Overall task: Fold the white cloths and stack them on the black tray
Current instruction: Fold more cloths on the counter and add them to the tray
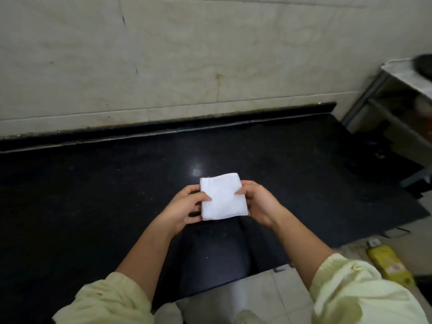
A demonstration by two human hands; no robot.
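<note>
A white cloth [223, 199], folded into a small thick square, is held just above the black counter [93, 183] at the centre of the view. My left hand [184, 206] grips its left edge, thumb on top and fingers curled beneath. On the right edge my right hand [257, 202] pinches the cloth the same way. No black tray and no other cloths are in view.
A stained pale wall [187, 54] rises behind the counter. A metal shelf rack [397, 94] stands at the right with a dark round object on top. A yellow container [390, 265] lies on the tiled floor [257, 298] at the lower right.
</note>
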